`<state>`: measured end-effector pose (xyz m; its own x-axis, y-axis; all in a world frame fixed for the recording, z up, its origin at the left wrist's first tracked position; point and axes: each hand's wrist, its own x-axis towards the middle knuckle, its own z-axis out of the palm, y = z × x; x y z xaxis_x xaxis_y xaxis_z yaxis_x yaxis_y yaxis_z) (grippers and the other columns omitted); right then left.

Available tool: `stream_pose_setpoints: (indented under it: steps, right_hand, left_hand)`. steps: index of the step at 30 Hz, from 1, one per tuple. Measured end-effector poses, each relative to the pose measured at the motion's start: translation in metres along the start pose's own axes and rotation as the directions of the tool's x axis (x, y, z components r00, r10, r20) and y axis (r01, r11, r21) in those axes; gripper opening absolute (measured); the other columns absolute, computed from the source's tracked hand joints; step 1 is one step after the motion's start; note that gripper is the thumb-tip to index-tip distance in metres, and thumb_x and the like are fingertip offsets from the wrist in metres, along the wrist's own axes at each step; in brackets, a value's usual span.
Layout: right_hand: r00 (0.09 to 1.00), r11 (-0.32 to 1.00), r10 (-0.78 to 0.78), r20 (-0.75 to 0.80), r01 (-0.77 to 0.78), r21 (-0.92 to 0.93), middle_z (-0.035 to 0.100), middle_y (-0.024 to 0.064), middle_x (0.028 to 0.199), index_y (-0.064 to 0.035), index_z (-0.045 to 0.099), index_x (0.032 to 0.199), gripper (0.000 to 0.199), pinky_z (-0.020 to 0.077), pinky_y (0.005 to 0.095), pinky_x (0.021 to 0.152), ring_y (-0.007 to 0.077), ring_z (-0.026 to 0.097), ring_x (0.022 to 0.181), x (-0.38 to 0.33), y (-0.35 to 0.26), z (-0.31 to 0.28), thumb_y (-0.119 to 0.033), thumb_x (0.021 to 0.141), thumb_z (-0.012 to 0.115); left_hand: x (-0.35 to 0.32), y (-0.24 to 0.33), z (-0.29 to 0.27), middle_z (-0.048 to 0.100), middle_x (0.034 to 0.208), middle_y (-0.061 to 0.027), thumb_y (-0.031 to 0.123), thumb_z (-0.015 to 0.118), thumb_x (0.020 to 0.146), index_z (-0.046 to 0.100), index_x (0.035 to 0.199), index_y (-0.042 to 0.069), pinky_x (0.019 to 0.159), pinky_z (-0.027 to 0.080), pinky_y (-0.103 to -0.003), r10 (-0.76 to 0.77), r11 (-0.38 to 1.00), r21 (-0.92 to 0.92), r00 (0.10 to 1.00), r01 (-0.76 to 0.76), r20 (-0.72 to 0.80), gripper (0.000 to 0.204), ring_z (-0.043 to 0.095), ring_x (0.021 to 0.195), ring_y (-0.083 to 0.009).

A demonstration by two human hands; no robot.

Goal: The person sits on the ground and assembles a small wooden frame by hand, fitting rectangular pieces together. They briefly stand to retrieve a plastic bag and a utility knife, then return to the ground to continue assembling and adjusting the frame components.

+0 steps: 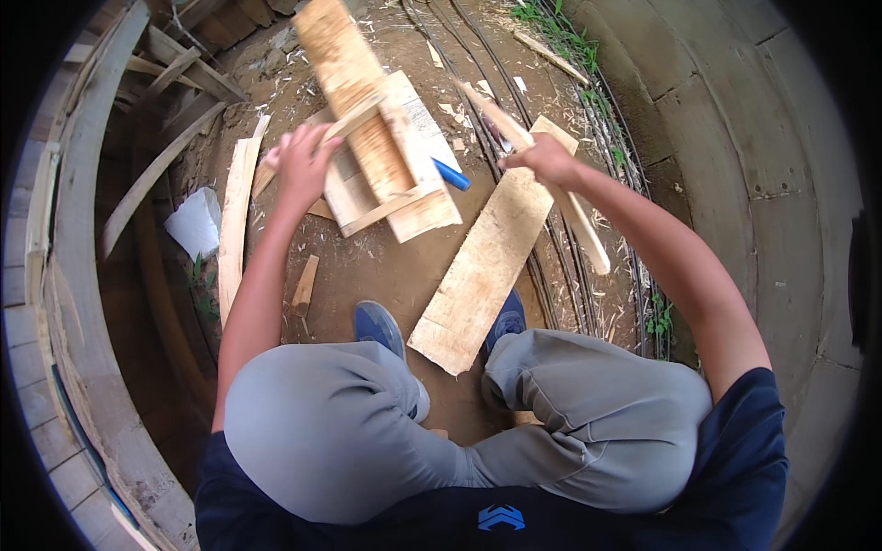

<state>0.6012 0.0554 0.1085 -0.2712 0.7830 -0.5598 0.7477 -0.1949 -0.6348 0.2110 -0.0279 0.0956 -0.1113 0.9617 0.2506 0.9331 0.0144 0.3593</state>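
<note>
My left hand (305,165), slightly blurred, is closed at the upper left corner of a small wooden frame (412,151) made of thin slats. The frame lies over a long, rough-faced board (335,46) and pale flat boards (432,213). My right hand (546,162) grips a narrow wooden slat (584,231) near its middle; the slat slants from upper left to lower right. Beneath that slat, a wide plank (482,266) reaches down between my shoes. A blue rod-shaped thing (451,174) pokes out beside the frame, its other end hidden.
Long wood strips (237,220) and a white block (195,223) lie on the left, beside a curved wooden structure (87,275). A small wood offcut (305,285) rests near my left shoe. Dark rods (549,285) run along the ground toward a wall (735,165) on the right.
</note>
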Motion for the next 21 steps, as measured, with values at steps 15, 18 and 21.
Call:
stream_pose_setpoints:
  steps: [15,18,21]
  right_hand:
    - [0.967,0.942,-0.238,0.089,0.252,-0.22,0.069,0.022,0.107,0.0079,0.062,0.117,0.063,0.0458,0.0373,0.096,0.031,0.064,0.106,0.044,-0.006,0.051,-0.035,0.076,0.085]
    - [0.941,0.947,-0.307,0.141,0.317,-0.05,0.068,0.0199,0.116,0.006,0.059,0.125,0.062,0.0465,0.0362,0.097,0.0283,0.063,0.11,0.032,-0.001,0.06,-0.022,0.077,0.085]
    - [0.898,0.936,-0.347,0.271,0.314,0.157,0.068,0.0154,0.116,0.0042,0.058,0.127,0.056,0.0466,0.0345,0.096,0.0235,0.063,0.107,0.007,-0.015,0.061,-0.009,0.078,0.083]
  left_hand:
    - [-0.046,-0.043,-0.009,0.06,0.098,-0.0054,0.04,0.061,0.097,0.068,0.118,0.006,0.095,0.029,-0.04,-0.091,0.994,-0.08,0.975,0.076,-0.201,0.04,0.053,0.102,-0.024]
    - [-0.053,-0.055,-0.016,0.061,0.1,-0.0045,0.045,0.062,0.096,0.07,0.118,0.013,0.095,0.027,-0.042,-0.127,0.99,-0.09,0.97,0.111,-0.206,0.04,0.053,0.103,-0.0253]
    - [-0.062,-0.069,-0.038,0.06,0.098,-0.0046,0.045,0.062,0.096,0.07,0.118,0.013,0.094,0.028,-0.042,-0.122,0.991,-0.075,0.96,0.107,-0.25,0.039,0.053,0.101,-0.025]
